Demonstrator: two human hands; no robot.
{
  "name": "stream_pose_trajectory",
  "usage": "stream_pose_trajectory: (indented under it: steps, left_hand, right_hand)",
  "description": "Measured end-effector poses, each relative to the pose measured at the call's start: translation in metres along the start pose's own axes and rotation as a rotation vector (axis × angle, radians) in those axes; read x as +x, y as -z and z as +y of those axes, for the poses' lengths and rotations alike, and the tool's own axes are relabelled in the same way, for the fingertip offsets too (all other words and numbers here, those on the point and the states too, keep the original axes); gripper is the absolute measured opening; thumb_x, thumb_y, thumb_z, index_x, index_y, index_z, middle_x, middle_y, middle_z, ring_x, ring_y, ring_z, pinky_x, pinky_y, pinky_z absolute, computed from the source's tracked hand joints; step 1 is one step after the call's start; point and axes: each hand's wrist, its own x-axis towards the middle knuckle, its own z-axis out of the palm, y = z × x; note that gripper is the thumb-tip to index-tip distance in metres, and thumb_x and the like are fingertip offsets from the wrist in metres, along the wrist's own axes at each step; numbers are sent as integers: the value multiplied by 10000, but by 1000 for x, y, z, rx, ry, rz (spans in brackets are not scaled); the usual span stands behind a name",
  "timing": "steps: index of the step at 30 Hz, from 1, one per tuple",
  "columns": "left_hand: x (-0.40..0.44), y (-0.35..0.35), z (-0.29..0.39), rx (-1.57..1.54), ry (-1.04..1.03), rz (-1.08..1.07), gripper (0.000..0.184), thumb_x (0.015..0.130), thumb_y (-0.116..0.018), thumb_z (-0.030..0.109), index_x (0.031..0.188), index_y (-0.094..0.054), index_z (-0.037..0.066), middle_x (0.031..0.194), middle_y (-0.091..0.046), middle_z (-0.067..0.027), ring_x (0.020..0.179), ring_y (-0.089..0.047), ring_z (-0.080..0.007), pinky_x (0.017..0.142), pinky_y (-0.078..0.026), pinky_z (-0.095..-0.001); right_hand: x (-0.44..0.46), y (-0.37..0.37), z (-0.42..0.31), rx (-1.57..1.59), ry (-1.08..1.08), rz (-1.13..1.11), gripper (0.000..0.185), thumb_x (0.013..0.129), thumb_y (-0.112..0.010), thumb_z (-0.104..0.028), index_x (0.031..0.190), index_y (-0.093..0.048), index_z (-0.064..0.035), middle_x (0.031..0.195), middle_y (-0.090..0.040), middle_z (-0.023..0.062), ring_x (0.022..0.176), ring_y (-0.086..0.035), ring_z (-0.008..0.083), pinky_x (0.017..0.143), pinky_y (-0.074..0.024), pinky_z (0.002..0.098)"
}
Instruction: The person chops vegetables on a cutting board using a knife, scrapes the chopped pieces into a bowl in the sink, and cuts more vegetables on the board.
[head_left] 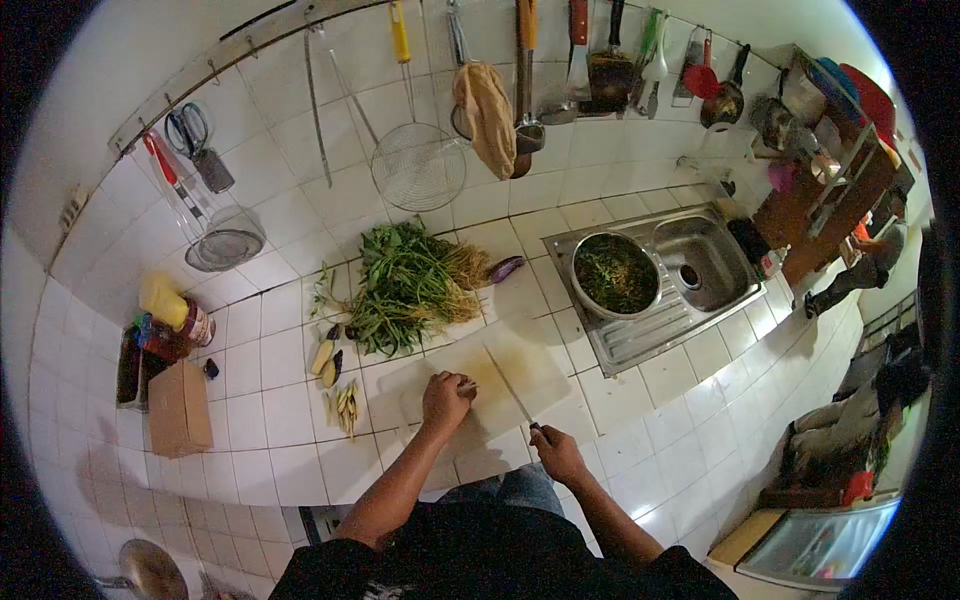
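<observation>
My left hand (447, 401) is closed over the white cutting board (540, 376), round something small and dark that I cannot make out. In my right hand (558, 452) is the handle of a long knife (510, 384), its blade slanting up and left across the board. Behind the board lies a big heap of leafy greens (400, 280) with roots on its right side. A purple eggplant (507, 268) rests beside the roots. Left of the board are cut eggplant pieces (323, 357) and a small pile of pale strips (347, 407).
At the right, a pot of chopped greens (616, 274) stands on the steel sink's drainboard (640, 337). A cardboard box (180, 410) and jars (198, 324) stand at the left. Utensils and strainers (418, 167) hang on the wall. A person (876, 262) stands at the far right.
</observation>
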Motion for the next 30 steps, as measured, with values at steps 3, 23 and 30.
stream_pose_trajectory:
  steps: [3, 23, 30]
  left_hand:
    - [2, 4, 3, 9, -31, -25, 127, 788, -696, 158, 888, -718, 83, 889, -649, -116, 910, -594, -325, 799, -509, -439]
    - [24, -31, 37, 241, -183, -154, 165, 836, -660, 190, 946, -677, 67, 957, -625, -117, 992, -553, -315, 847, -476, -436]
    - [35, -40, 58, 299, -148, -62, 117, 848, -632, 160, 921, -664, 74, 971, -624, -121, 965, -559, -328, 846, -465, -462]
  right_hand:
    - [2, 1, 13, 36, 30, 21, 478, 979, -489, -443, 980, -622, 16, 810, -660, 235, 756, -652, 403, 672, -489, 451]
    - [9, 72, 38, 46, 111, 94, 429, 977, -534, -386, 903, -627, 27, 715, -637, 166, 659, -610, 244, 629, -465, 385]
    - [33, 99, 49, 38, 158, 2, 465, 972, -514, -434, 955, -656, 8, 819, -676, 193, 766, -657, 315, 710, -494, 402]
